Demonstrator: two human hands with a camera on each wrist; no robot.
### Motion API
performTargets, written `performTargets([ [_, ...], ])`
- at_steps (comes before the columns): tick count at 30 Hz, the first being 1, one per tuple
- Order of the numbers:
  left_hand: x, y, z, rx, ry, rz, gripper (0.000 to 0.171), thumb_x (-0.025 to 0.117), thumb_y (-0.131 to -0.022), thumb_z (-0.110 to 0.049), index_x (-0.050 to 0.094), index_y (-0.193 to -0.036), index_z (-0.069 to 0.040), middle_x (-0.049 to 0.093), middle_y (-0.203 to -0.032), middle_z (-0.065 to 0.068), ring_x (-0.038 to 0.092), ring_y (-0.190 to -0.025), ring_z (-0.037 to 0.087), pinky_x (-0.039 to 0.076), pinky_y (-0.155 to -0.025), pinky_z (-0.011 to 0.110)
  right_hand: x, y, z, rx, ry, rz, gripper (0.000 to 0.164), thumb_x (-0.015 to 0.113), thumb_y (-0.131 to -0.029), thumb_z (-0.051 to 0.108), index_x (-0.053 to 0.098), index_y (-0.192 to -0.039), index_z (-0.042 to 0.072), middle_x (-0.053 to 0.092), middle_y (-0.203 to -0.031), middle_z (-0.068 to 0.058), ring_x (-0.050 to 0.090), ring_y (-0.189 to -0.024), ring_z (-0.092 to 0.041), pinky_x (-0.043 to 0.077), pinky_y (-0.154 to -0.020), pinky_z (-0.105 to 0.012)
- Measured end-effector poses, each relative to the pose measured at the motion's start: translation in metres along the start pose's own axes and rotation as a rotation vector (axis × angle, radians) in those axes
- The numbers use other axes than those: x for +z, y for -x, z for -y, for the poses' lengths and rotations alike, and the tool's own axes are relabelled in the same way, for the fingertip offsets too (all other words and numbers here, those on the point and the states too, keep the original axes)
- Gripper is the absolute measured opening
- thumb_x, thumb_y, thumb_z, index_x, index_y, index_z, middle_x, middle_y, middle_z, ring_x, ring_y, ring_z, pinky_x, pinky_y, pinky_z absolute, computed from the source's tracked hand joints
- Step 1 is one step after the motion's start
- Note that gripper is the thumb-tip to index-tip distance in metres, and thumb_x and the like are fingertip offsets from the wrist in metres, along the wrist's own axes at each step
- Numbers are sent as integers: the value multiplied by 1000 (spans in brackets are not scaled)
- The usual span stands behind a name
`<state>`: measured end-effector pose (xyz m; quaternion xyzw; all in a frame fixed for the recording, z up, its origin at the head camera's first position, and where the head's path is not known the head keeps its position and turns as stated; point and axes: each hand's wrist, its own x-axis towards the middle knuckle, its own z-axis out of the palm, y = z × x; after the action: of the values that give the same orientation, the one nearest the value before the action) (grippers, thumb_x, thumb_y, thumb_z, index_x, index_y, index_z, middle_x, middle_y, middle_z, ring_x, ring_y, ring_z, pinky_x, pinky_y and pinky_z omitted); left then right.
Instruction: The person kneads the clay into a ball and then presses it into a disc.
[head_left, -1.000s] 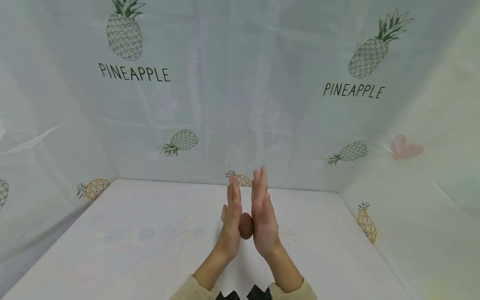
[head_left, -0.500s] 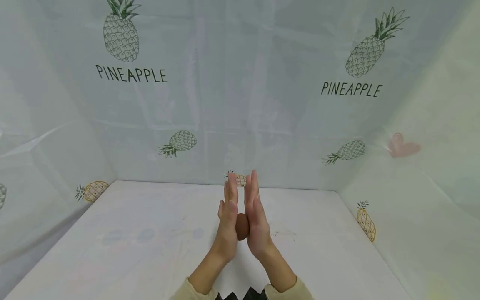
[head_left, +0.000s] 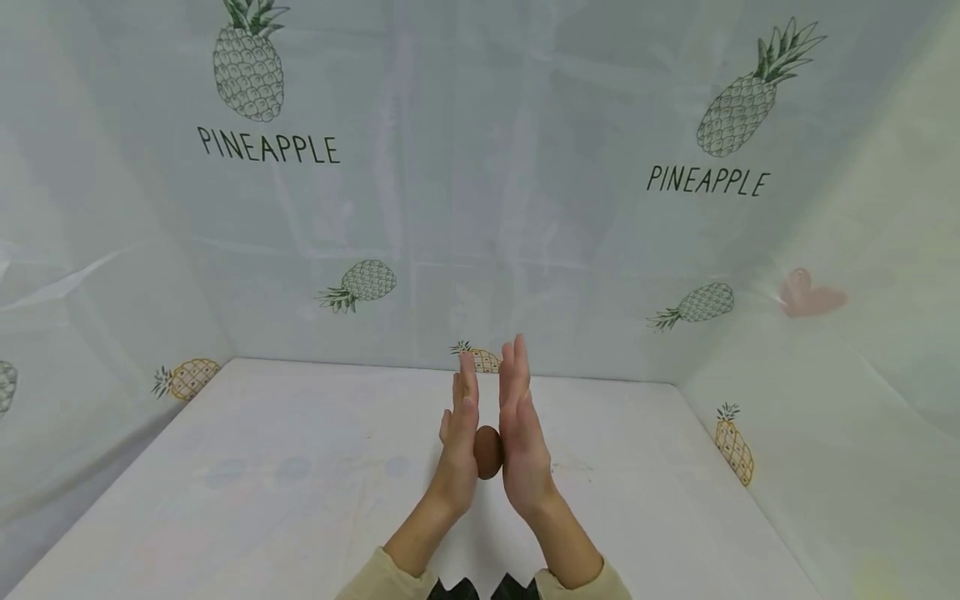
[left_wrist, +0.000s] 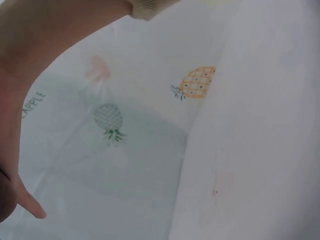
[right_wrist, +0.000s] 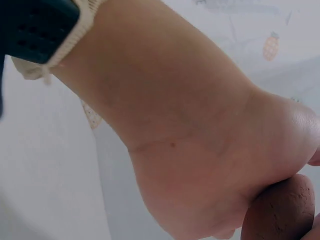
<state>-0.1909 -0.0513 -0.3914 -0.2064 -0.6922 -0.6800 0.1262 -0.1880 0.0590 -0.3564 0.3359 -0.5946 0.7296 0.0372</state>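
Observation:
A brown egg-shaped lump (head_left: pixel 488 452) is held between two upright palms at the middle of the head view. Its cracked surface, like clay, shows in the right wrist view, where the lump (right_wrist: pixel 280 212) lies at the bottom right. From the left side, my left hand (head_left: pixel 458 450) presses on it with straight fingers pointing up and away. My right hand (head_left: pixel 523 450) presses from the other side, its fingers likewise straight. Above the lump, the fingers of the two hands stand apart. Only a sliver of the lump (left_wrist: pixel 6 197) enters the left wrist view.
Below the hands is a white table (head_left: pixel 300 517) with faint stains. Pale sheeting (head_left: pixel 480 208) printed with pineapples rises at the back and both sides. Beige sleeves (head_left: pixel 390 579) and dark wrist pieces (head_left: pixel 453 590) sit at the lower edge.
Both hands and the lump shift a little left in the picture, then partly back right, as the view itself sways. The lump stays between the palms throughout.

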Motion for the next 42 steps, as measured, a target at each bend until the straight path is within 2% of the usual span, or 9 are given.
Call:
performTargets([
  [4,7,2,-1,-4,3,14,61,7,-113,-48,-8,-170,-34,-14,-174,-23,-17,-162,11,-21,-119,66,-7,0,-1,1,-7,-24,61,7,-112,47,-11,-170,40,-12,-177,9,-15,-163,-17,-18,-123,-65],
  [9,12,4,-10,13,2,28,60,7,-113,-45,-7,-170,-36,-15,-174,-21,-15,-162,8,-21,-119,67,-12,-2,-4,-2,-36,-42,60,8,-112,45,-11,-170,40,-11,-177,10,-15,-163,-17,-16,-124,-63],
  [17,2,5,-26,56,-27,-20,60,5,-112,-47,-7,-170,-36,-12,-175,-20,-15,-162,9,-20,-121,64,2,-2,-8,16,-56,-2,59,7,-114,43,-11,-170,37,-12,-177,13,-14,-163,-13,-16,-125,-63],
  [24,-4,-1,-17,65,-31,-53,63,6,-111,-49,-10,-170,-31,-16,-175,-19,-20,-161,10,-20,-120,65,8,2,-3,-15,5,29,59,4,-114,41,-10,-170,38,-10,-178,10,-13,-164,-15,-17,-122,-67],
  [31,4,0,-5,35,-34,-24,60,7,-113,-46,-11,-169,-33,-16,-175,-19,-19,-162,13,-20,-119,66,-1,2,2,-41,22,-2,60,4,-112,45,-11,-170,37,-12,-177,8,-15,-163,-19,-19,-122,-67],
  [37,11,4,-9,48,-17,4,60,8,-113,-44,-9,-170,-32,-15,-175,-18,-16,-162,13,-20,-119,67,-6,0,2,-36,1,-38,61,7,-112,46,-10,-170,38,-10,-177,9,-14,-164,-16,-17,-124,-63],
  [42,10,6,-18,51,-27,2,61,8,-112,-45,-6,-171,-33,-13,-175,-20,-14,-163,10,-20,-120,65,-5,-1,-4,-15,-34,-16,60,5,-112,43,-13,-169,39,-13,-177,9,-16,-163,-16,-18,-124,-62],
])
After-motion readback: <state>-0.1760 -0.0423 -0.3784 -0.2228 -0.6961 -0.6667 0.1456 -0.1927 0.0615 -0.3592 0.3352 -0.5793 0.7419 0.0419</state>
